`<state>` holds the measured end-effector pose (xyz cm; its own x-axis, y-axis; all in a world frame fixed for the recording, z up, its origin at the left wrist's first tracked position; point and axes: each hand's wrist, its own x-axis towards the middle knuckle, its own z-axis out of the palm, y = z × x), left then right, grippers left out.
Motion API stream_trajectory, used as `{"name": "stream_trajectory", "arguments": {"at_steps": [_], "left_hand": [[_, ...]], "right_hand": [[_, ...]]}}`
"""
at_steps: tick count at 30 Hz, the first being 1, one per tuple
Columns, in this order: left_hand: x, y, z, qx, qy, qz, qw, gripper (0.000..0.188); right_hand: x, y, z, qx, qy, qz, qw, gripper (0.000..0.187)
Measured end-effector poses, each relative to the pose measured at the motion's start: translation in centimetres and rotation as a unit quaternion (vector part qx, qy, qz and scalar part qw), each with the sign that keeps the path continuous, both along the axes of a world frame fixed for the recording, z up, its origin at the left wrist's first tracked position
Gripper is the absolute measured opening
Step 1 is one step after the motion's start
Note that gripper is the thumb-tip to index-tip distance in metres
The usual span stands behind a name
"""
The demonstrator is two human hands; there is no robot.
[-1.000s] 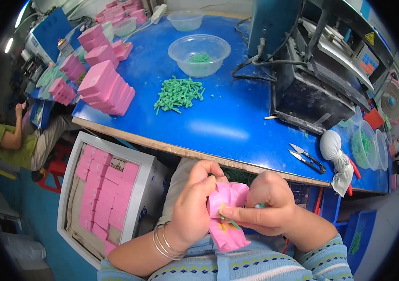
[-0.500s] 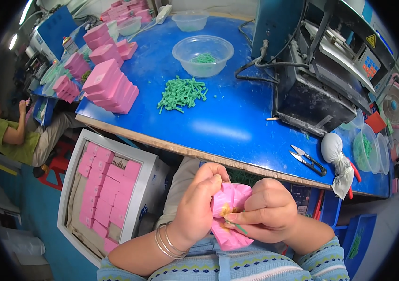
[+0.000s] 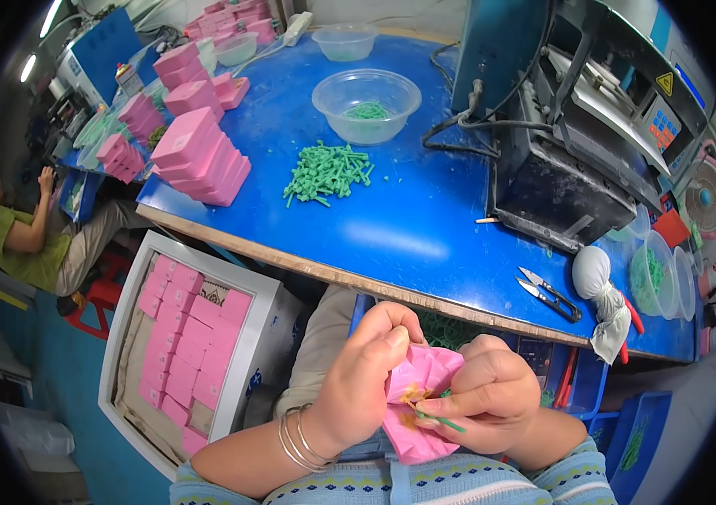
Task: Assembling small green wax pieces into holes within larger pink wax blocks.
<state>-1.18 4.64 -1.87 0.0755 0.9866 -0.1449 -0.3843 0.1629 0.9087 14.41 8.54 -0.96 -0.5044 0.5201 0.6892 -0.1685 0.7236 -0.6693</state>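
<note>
My left hand (image 3: 370, 373) is closed on a pink rubber mould (image 3: 418, 371), which is bent open in front of my lap. Yellowish stains show in the mould's split middle. My right hand (image 3: 493, 394) pinches a thin green wax piece (image 3: 440, 422) at the split. One end of the piece sticks out past my fingers; its other end is at the stained part, mostly hidden. The fingers of my right hand also rest against the mould's right side. A heap of small green wax pieces (image 3: 328, 172) lies on the blue table.
Stacks of pink moulds (image 3: 201, 160) stand at the table's left; a white-framed box (image 3: 278, 295) of more moulds sits below. Behind the heap is a clear bowl (image 3: 366, 105). Snips (image 3: 550, 295), a tied cloth bundle (image 3: 594, 273) and a machine (image 3: 568, 177) are right. A co-worker (image 3: 30, 227) sits far left.
Both hands and the mould have shifted slightly right and down. The mould is bent open differently, and the green piece's free end points farther out to the right.
</note>
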Motion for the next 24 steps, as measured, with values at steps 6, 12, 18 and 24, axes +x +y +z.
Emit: {"name": "stream_trajectory", "arguments": {"at_steps": [6, 12, 18, 24], "left_hand": [[-0.8, -0.1, -2.0, -0.086, 0.018, 0.030, 0.996, 0.038], [-2.0, -1.4, -2.3, 0.021, 0.019, -0.109, 0.994, 0.016], [-0.8, -0.8, -1.2, 0.026, 0.024, -0.053, 0.998, 0.018], [-0.9, -0.2, -0.7, 0.072, 0.129, -0.070, 0.987, 0.017]], "right_hand": [[1.6, -0.4, 1.6, -0.179, 0.182, 0.012, 0.967, 0.021], [1.6, 0.4, -0.1, -0.629, 0.203, 0.081, 0.746, 0.009], [0.6, -0.3, -1.6, -0.548, 0.120, 0.024, 0.828, 0.015], [0.4, -0.1, -2.1, -0.424, 0.020, -0.016, 0.905, 0.016]]}}
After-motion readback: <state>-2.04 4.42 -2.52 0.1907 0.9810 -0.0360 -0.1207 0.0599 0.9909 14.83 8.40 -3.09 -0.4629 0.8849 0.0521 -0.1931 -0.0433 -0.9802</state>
